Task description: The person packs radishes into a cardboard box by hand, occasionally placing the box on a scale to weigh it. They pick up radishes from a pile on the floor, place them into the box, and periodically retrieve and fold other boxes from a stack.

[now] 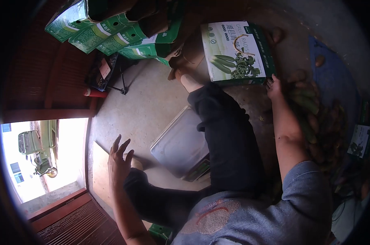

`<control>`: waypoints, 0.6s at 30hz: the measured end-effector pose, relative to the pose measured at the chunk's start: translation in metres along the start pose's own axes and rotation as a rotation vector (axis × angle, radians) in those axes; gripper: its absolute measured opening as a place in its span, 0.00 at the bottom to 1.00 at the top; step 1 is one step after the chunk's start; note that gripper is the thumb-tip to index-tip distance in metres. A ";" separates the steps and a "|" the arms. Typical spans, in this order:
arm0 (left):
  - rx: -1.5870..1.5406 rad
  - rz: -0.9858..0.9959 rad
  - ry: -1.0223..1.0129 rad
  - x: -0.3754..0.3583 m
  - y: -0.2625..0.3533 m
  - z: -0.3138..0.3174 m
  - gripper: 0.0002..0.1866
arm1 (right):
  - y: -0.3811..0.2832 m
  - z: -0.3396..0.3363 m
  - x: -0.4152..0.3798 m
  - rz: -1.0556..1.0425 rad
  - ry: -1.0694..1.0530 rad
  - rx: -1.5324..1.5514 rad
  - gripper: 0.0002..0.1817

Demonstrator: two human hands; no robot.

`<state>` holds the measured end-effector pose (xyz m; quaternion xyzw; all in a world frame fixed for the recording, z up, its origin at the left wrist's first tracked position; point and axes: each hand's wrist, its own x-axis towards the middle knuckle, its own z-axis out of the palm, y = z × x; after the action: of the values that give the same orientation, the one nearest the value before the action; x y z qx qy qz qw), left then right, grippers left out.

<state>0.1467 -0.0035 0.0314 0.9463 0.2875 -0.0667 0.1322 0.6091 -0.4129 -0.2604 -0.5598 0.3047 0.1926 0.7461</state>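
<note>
A white and green carton printed "Green Radish" lies at the upper middle of the head view, with a yellowish cord handle curving over its top. My right hand is at the carton's near right corner, fingers curled against its edge. On the other side, my left hand is raised beside my knee, fingers spread and holding nothing. Between my legs stands a scale with a broad flat pan and a small display.
Several green cartons are stacked at the upper left. Below them sit a black crate and a red cylinder. Radishes and brownish produce are piled at right beside a blue sheet. An open doorway is at left.
</note>
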 end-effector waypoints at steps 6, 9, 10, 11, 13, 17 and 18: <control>-0.093 -0.051 0.025 0.012 0.005 0.013 0.20 | 0.006 0.007 0.020 0.061 -0.037 -0.181 0.35; -0.134 -0.066 0.040 0.006 -0.002 0.020 0.21 | -0.004 0.023 0.002 0.078 0.043 -0.103 0.26; -0.170 -0.061 0.046 0.004 -0.006 0.024 0.20 | -0.005 0.029 -0.003 0.070 0.051 -0.080 0.22; -0.206 -0.057 0.052 0.002 -0.010 0.027 0.20 | -0.003 0.032 -0.002 0.011 0.008 -0.024 0.21; -0.243 -0.040 0.091 -0.003 -0.010 0.027 0.19 | 0.001 0.040 0.006 -0.103 -0.085 0.092 0.21; -0.286 -0.030 0.145 -0.011 -0.013 0.028 0.19 | -0.041 0.079 -0.040 -0.373 0.084 0.141 0.17; -0.285 -0.036 0.153 -0.009 -0.017 0.026 0.19 | -0.062 0.092 -0.045 -0.446 0.110 0.075 0.16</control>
<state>0.1285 -0.0018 0.0051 0.9149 0.3202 0.0445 0.2418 0.6365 -0.3417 -0.1683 -0.5950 0.2204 -0.0194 0.7727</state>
